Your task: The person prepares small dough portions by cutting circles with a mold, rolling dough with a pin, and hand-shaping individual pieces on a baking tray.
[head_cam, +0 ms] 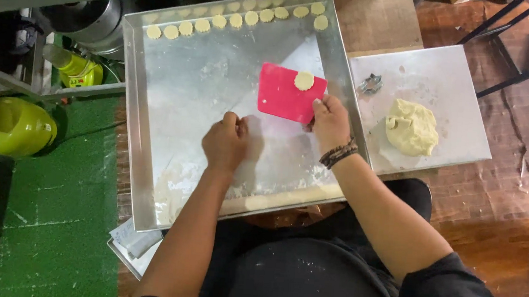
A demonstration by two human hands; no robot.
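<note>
My right hand (330,123) pinches the near corner of the red scraper (284,95), holding it low over the tray (133,125), and one scalloped cookie (304,80) rides on its far edge. My left hand (225,142) is curled shut just beside it over the floured tray, holding nothing I can see. A row of cookies (235,20) lines the tray's far edge, and the dough (411,127) and cutter (371,84) sit on the board (446,75) to the right.
</note>
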